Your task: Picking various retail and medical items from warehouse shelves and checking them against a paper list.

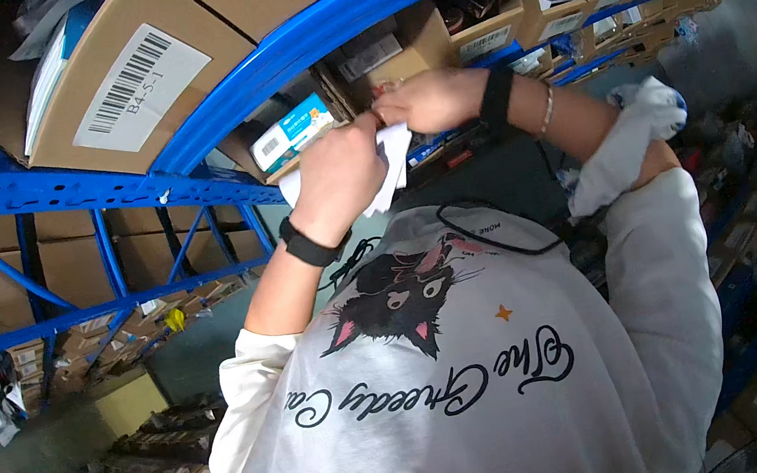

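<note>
My left hand (345, 174) is closed on several white paper slips (393, 165) at the front of a blue metal shelf. Beside it my right hand (431, 102) is bent inward, its fingertips meeting the left hand near the top of the slips; whether it grips anything I cannot tell. Just behind the left hand, a white and blue product carton (293, 132) lies in an open cardboard bin. A second open cardboard bin (423, 38) with small packages is behind the right hand. A white plastic bag (624, 144) hangs over my right forearm.
A blue shelf beam (313, 35) crosses above my hands, with a large labelled cardboard box (132, 90) on it. More bins (484, 39) run along the rack to the right. Another blue rack (88, 310) with cartons stands at the left, and shelves of goods lie at lower right.
</note>
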Action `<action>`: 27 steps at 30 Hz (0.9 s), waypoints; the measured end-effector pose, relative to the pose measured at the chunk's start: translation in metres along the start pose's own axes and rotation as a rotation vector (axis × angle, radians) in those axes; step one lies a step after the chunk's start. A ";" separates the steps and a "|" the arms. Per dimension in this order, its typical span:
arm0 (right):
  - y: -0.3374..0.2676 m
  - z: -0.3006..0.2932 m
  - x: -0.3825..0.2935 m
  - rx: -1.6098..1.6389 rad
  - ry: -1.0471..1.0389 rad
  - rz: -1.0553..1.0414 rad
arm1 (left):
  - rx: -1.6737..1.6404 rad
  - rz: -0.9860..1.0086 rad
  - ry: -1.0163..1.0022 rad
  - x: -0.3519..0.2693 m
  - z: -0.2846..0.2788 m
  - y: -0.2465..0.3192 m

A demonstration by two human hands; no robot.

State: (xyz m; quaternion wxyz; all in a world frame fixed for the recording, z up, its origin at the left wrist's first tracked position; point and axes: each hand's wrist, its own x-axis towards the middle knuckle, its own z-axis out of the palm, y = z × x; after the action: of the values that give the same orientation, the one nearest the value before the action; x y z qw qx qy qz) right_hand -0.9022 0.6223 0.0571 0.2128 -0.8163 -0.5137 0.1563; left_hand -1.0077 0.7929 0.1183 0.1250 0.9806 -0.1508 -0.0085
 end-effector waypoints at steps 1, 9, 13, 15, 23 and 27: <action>-0.005 0.002 -0.010 -0.064 -0.001 -0.075 | 0.040 0.044 -0.005 -0.003 -0.004 -0.002; -0.037 0.012 -0.046 -0.259 0.119 -0.230 | -0.248 0.220 0.269 -0.013 -0.043 -0.012; -0.049 -0.003 -0.035 0.011 0.174 0.165 | -0.185 0.232 0.199 -0.017 -0.032 -0.025; -0.052 -0.011 -0.024 -0.044 0.196 0.179 | -0.229 0.282 0.216 -0.018 -0.026 -0.029; 0.015 0.019 0.058 -0.363 -0.177 0.567 | -0.222 0.369 0.186 -0.018 -0.024 -0.035; 0.015 0.025 0.059 -0.378 -0.044 0.571 | -0.230 0.390 0.157 -0.020 -0.022 -0.039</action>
State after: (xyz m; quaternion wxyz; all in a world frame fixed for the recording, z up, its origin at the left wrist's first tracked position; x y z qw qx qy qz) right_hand -0.8772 0.6747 0.0259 -0.0061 -0.9487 -0.2886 0.1292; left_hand -1.0146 0.8403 0.1299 0.2465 0.9099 -0.3251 0.0748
